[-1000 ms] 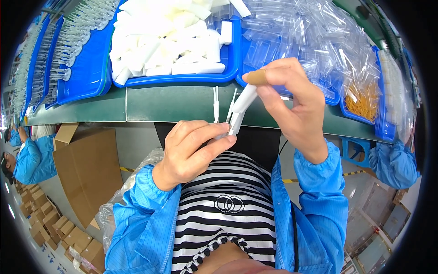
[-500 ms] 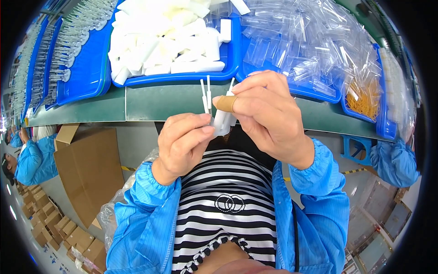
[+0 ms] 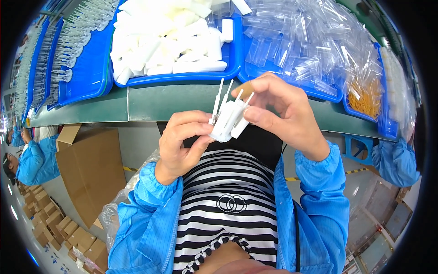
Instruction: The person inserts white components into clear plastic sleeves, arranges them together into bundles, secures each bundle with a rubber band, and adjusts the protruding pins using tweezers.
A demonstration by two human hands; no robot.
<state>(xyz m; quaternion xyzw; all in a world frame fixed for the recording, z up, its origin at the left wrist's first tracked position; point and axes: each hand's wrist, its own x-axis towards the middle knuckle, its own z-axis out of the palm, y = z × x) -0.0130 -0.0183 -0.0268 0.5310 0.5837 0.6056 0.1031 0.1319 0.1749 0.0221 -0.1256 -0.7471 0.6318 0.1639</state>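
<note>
Between my hands, in front of my chest, is a white plastic part with several thin white rods standing up from a round, pale base. Sleeves surround the lower lengths of the rods. My left hand pinches the part's left side near the base with thumb and fingertips. From the right, my right hand curls its thumb and index finger around the right-hand rods. A tan wrap covers its index fingertip, which sits partly behind the rods.
White foam blocks fill the blue tray ahead. Clear plastic sleeves heap up in a tray to its right, beside orange rubber bands. Racked syringe-like parts stand left. A cardboard box is below the green table.
The white part has tilted, so its rods lean right and more of them show. My right hand has shifted right and its thumb has moved down along the part.
</note>
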